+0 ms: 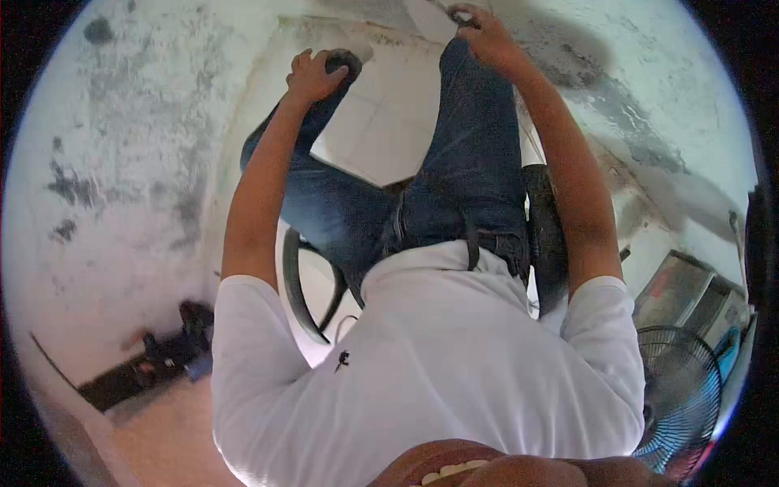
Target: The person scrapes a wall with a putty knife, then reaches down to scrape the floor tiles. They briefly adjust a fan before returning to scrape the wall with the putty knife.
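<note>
- Left hand (312, 77): fingers curled tight round a dark shoe (347, 58) (looks like a shoe; too small to be sure). Thumb side is on top and the grip is closed, w/ no gap showing.
- Dark shoe sits at the end of the bent left leg, just above the tiled floor (389, 122), top-centre-left of the view.
- Right hand (489, 39): reaches along the straight right leg, w/ fingers bent over a grey shoe (462, 14) at the cuff of the jeans (471, 162). It is touching, but I can't tell if it's really clasped, as the frame edge cuts it off.
- Handling, my guess: both shoes are light and one hand each is plenty. The upper is prob soft and gives under the fingers, while the sole and heel are stiffer. The rounded dark surface could be a bit slick, so a wrap grip beats a pinch. Not fragile.
- Best hold, imo: heel or back rim, where it's firm, w/ thumb over and fingers under. The toe end is softer and tends to fold.
- Around: the person sits in a black chair (545, 235) in a white shirt (430, 357). A fan (677, 390) stands low right, well apart from the hands. A stained wall (122, 162) is to the left, w/ dark bits at its foot that are too blurry to name.
</note>
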The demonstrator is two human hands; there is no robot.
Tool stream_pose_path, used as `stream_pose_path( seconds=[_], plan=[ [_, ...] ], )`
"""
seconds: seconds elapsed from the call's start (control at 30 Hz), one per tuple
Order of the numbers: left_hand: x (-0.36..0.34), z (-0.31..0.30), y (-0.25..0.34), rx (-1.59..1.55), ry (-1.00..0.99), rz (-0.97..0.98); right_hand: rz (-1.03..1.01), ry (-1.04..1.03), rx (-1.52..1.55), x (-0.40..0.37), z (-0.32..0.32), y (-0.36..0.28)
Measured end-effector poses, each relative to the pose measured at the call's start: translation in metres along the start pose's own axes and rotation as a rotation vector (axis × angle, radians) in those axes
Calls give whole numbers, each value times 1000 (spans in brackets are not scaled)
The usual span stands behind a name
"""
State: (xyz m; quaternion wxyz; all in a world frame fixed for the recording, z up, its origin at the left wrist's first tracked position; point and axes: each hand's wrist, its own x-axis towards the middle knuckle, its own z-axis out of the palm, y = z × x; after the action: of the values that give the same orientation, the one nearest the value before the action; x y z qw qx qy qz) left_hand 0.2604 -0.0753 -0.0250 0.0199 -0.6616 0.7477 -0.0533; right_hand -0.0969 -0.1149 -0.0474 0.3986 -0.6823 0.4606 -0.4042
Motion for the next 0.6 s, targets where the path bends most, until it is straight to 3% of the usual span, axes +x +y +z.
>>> stream_pose_path(
  seconds=[0.07,0.1,0.13,0.17,0.23,0.27,0.3,0.37,0.4,0.43,0.5,0.53,0.6],
  plan=[
    [38,-38,20,75,-190,-282,-126,125,-109,2,4,14],
    [56,-31,16,91,-164,-251,-245,208,-223,10,1,13],
    [75,-6,5,-5,-191,-393,-126,134,-46,11,-6,-4],
    [93,7,-1,-109,-223,-539,-136,168,-49,17,-13,-16],
    [95,8,8,-243,-489,-449,-278,254,-76,25,-19,-38],
    [71,-27,41,-156,-511,-426,-289,299,-89,37,-20,-40],
    [59,-25,50,-168,-512,-446,-297,278,-87,50,-9,-39],
    [48,-32,59,-115,-542,-419,-348,661,-137,78,28,-21],
    [43,-35,60,-117,-520,-426,-297,197,-379,84,46,-3],
    [26,-25,61,-98,-495,-419,-296,194,-373,84,51,2],
    [25,-25,62,-46,-418,-372,-103,-92,-146,96,47,-6],
    [35,-27,61,-41,-410,-365,-107,-80,-147,103,46,-9],
    [33,-31,64,-79,-458,-398,-172,368,-138,94,59,-11]
  ],
)
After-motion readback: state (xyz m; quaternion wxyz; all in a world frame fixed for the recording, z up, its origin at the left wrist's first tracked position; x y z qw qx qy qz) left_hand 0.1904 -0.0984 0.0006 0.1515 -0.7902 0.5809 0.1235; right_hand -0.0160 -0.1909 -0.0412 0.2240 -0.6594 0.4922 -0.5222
